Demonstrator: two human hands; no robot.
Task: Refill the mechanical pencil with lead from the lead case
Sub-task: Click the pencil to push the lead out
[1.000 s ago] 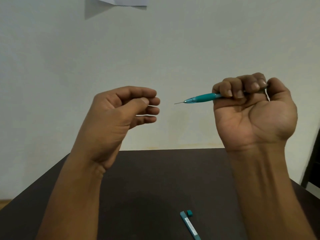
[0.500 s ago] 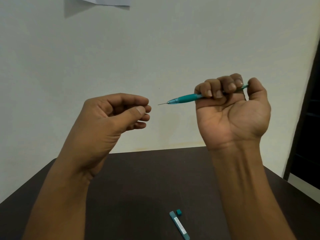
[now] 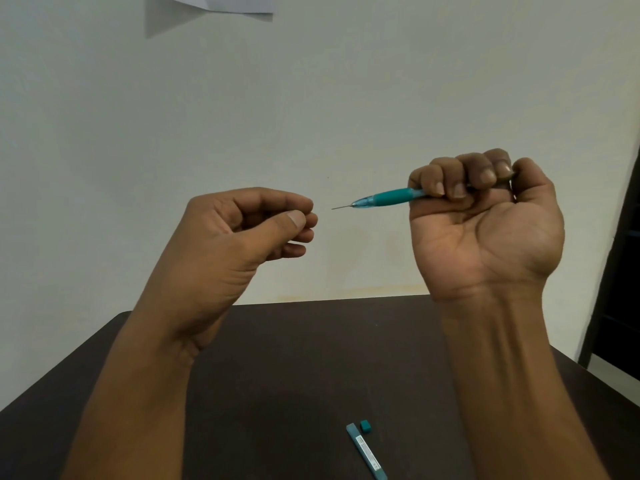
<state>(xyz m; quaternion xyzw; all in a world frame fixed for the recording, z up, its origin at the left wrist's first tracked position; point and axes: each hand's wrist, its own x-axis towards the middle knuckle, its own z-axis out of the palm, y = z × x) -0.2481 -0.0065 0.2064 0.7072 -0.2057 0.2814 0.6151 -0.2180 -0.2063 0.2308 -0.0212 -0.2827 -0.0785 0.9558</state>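
Note:
My right hand is raised above the table, fisted around a teal mechanical pencil, thumb at its rear end. The pencil points left, and a thin lead sticks out of its tip. My left hand hovers just left of that tip, fingers loosely curled and thumb near the index finger. I see nothing held in it. The teal lead case lies on the dark table near the front edge. Its small teal cap sits beside the case's open top end.
A pale wall stands behind the table's far edge. A sheet of white paper hangs on the wall at the top. A dark doorway is at the right.
The gap between my left fingers and the pencil tip has narrowed. The view swung right, then back left. The case and cap have not moved.

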